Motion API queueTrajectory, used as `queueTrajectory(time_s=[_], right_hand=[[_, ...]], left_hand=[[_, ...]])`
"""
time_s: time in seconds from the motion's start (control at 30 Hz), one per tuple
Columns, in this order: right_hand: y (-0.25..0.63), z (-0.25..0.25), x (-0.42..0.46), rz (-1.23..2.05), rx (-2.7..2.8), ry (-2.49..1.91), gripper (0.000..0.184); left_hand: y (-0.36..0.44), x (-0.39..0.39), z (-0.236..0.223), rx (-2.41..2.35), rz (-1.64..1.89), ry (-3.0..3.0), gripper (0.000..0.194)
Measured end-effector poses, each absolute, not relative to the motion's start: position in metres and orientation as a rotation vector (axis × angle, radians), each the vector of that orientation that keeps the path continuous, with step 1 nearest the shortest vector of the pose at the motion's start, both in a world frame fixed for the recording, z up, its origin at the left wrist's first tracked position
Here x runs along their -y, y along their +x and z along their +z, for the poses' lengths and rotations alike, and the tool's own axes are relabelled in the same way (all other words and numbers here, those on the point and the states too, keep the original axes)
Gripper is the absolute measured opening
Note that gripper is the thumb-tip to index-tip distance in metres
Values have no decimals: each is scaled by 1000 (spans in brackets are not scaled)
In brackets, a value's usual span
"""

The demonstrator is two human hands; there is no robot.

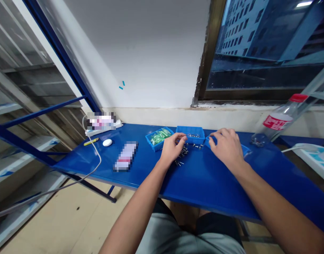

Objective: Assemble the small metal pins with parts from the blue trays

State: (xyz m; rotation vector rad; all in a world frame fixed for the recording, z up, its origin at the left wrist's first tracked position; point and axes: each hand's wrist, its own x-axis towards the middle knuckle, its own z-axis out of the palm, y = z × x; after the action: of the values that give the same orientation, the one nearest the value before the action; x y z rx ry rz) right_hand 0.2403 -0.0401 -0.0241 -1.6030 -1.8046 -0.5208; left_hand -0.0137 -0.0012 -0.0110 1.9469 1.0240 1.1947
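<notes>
My left hand is closed, thumb and forefinger pinched together in front of the middle blue tray. Whatever is between those fingertips is too small to name. Beneath and beside it lies a loose pile of screws on the blue table. More screws rest inside the middle tray, and a few lie just in front of it. My right hand is over the right blue tray with its fingers curled in, covering most of it. What it grips, if anything, is hidden.
A left blue tray holds green pieces. On the blue table are a blurred-out flat object, a white oval object, a yellow cutter and a cable. A red-capped bottle stands at right.
</notes>
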Motion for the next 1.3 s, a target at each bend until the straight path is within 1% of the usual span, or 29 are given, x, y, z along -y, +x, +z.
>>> queueTrajectory(time_s=[0.07, 0.2, 0.3, 0.43, 0.6, 0.73, 1.17, 1.3], right_hand=[[231, -26, 40, -420, 1870, -1492, 25], [190, -27, 51, -114, 2147, -1152, 25], [153, -26, 69, 66, 2377, -911, 33], [123, -22, 84, 143, 2555, -707, 40], [122, -22, 74, 180, 2560, -739, 43], [133, -28, 64, 125, 2548, -802, 42], [169, -37, 42, 11, 2460, -897, 29], [170, -38, 42, -64, 2454, -983, 21]], left_hand=[[-15, 1, -10, -1013, 1212, 1904, 26], [-17, 2, -8, -993, 1222, 1901, 31], [-21, 1, -5, -1015, 1192, 1982, 33], [-29, 0, 1, -1066, 1176, 2136, 33], [-34, -2, 4, -1113, 1143, 2226, 35], [-32, -1, 2, -1102, 1128, 2283, 35], [-26, -2, -8, -1073, 1101, 2354, 33], [-25, -2, -9, -1050, 1082, 2364, 33]])
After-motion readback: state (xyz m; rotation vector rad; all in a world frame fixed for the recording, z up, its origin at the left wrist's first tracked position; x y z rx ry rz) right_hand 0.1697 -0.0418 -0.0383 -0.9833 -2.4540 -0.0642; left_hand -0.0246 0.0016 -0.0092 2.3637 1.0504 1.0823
